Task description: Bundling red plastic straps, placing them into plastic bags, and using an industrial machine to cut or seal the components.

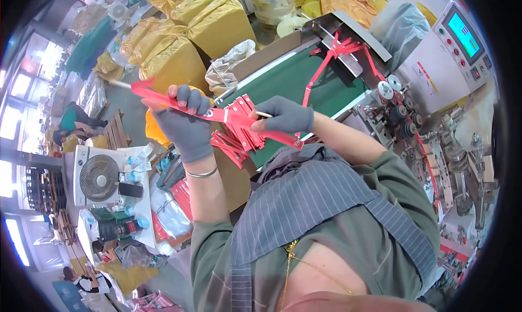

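A long red segmented strip slants across in front of me, held between both hands. My left hand, in a grey glove with bare fingertips, is closed round its upper left part. Past those fingers a thin pale stick juts out. My right hand, gloved alike, pinches the strip farther right, and a short pale rod shows between its thumb and finger. Whether the two pale pieces are one cannot be told. Just below and behind the hands lies a heap of folded red strips.
A green conveyor belt runs behind my hands, with more red strip looped over its far end. To the right stand machine rollers and a control panel. Yellow-wrapped boxes sit beyond; a fan stands on the left table.
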Motion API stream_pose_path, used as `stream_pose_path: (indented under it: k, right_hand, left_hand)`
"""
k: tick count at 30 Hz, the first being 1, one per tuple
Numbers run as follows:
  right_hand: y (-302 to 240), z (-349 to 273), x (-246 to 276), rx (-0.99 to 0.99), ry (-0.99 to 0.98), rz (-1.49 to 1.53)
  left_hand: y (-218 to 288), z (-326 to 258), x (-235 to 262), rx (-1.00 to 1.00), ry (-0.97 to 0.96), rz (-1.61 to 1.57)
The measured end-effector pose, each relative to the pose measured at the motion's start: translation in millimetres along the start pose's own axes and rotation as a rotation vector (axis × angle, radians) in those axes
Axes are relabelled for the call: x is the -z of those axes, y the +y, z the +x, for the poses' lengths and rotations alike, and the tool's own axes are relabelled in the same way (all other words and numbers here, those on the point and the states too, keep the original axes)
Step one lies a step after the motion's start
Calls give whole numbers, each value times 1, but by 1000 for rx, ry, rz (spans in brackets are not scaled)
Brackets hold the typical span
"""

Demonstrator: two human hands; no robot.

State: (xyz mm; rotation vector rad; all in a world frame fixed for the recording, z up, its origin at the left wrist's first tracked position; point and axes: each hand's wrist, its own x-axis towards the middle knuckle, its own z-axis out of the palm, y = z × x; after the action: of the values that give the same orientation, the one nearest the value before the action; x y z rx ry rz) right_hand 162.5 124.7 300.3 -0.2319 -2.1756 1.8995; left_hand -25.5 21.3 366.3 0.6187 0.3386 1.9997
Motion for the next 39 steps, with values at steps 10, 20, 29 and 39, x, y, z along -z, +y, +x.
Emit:
stream_pose_path:
  k: [10, 20, 29, 39]
  right_hand:
    - [-24, 0, 33, 165, 21, -694]
    - [-86, -25, 88, 328, 1106, -436]
    - [-77, -24, 73, 95, 779, -26]
    - [-99, -29, 63, 178, 695, -253]
  left_hand:
    - [1, 1, 18, 86, -75, 1029]
    - [-31, -21, 11, 392, 212, 771]
    - [-59, -43, 3, 464, 164, 1069]
    - [-67, -64, 9, 102, 257, 1242]
